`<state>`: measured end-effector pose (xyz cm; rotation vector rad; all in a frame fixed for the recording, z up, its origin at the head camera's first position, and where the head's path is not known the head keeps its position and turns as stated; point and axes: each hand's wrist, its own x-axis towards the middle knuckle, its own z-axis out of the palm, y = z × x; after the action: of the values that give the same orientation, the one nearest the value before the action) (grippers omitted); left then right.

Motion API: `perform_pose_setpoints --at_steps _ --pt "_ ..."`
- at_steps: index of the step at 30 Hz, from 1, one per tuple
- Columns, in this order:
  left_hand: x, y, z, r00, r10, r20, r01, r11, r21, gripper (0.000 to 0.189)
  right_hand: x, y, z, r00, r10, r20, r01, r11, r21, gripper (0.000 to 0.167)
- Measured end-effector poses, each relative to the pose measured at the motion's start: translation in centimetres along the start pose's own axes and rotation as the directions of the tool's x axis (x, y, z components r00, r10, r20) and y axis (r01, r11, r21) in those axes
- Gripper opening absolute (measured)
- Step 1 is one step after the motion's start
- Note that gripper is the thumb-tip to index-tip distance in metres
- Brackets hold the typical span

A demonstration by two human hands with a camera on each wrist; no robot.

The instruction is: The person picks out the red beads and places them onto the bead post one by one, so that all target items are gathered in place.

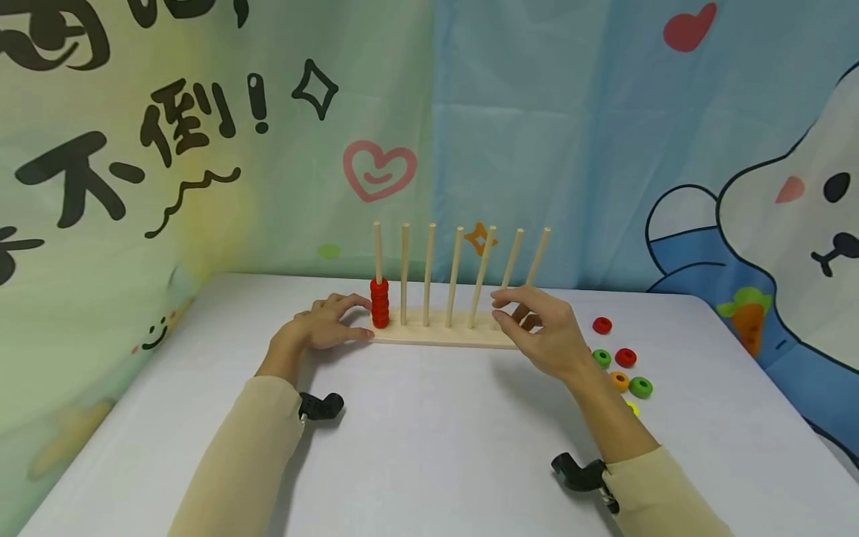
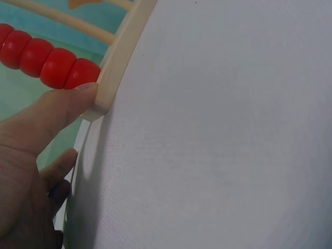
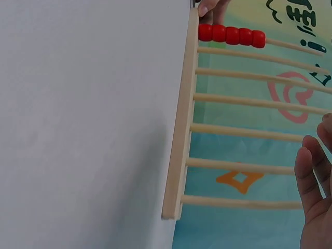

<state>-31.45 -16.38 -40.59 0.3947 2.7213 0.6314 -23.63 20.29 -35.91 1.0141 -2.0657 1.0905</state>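
A wooden peg stand point(image 1: 439, 338) with several upright pegs stands across the table. Several red beads point(image 1: 379, 304) are stacked on its leftmost peg. At the stand's left end, my left hand point(image 1: 329, 321) grips the base, thumb at the front corner and forefinger farther back, beside the beads. The left wrist view shows that thumb point(image 2: 62, 109) against the base end and the lowest red bead; the forefinger is hidden there. My right hand point(image 1: 540, 328) hovers before the rightmost pegs, fingers loosely bent. A gap shows between its thumb and forefinger, with nothing visible in it.
Loose beads lie on the table to the right: red point(image 1: 602, 325), green point(image 1: 640, 387), orange point(image 1: 620, 382) and a partly hidden yellow bead point(image 1: 633, 408). The right forearm covers some of that area. A printed cloth point(image 1: 510, 149) hangs behind the white table point(image 1: 429, 447).
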Motion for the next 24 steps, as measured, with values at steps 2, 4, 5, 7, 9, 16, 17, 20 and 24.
perform_pose_setpoints --at_steps 2,4,5,7,9,16,17,20,24 --pt "0.0 -0.1 0.0 1.000 0.002 0.000 -0.002 1.000 0.004 0.059 0.1 -0.7 -0.4 1.000 -0.009 -0.001 0.009 1.000 -0.014 0.034" --pt "0.1 -0.1 0.0 1.000 0.008 -0.005 -0.008 1.000 0.008 0.059 0.2 -1.4 -0.8 1.000 -0.016 -0.002 0.016 0.999 -0.030 0.035" --pt "0.1 -0.2 0.0 1.000 0.012 -0.007 -0.012 1.000 0.009 0.059 0.2 -1.7 -1.0 1.000 -0.008 -0.002 0.008 0.999 -0.033 0.035" --pt "0.1 -0.2 0.1 1.000 0.018 -0.011 -0.018 1.000 0.010 0.059 0.3 -2.0 -1.3 1.000 0.005 0.003 -0.005 0.999 -0.050 0.035" --pt "0.1 -0.3 0.1 1.000 0.017 -0.012 -0.017 1.000 0.011 0.059 0.1 -1.9 -1.5 1.000 0.020 0.010 -0.019 0.998 -0.067 0.035" --pt "0.2 -0.7 0.2 1.000 0.020 -0.016 -0.020 1.000 0.011 0.060 -1.4 0.9 -2.5 0.998 0.062 0.033 -0.057 0.991 -0.120 0.038" --pt "0.2 -0.6 0.2 1.000 0.021 -0.017 -0.021 1.000 0.006 0.060 -1.5 1.3 -2.8 0.997 0.065 0.039 -0.059 0.990 -0.127 0.038" --pt "0.2 -0.4 0.2 1.000 0.023 -0.016 -0.023 1.000 -0.008 0.060 -1.6 2.0 -3.8 0.996 0.063 0.060 -0.053 0.987 -0.154 0.035" --pt "0.2 -0.5 0.2 1.000 0.009 -0.012 -0.009 1.000 -0.006 0.060 -1.7 2.3 -4.9 0.992 0.086 0.090 -0.067 0.979 -0.194 0.035"
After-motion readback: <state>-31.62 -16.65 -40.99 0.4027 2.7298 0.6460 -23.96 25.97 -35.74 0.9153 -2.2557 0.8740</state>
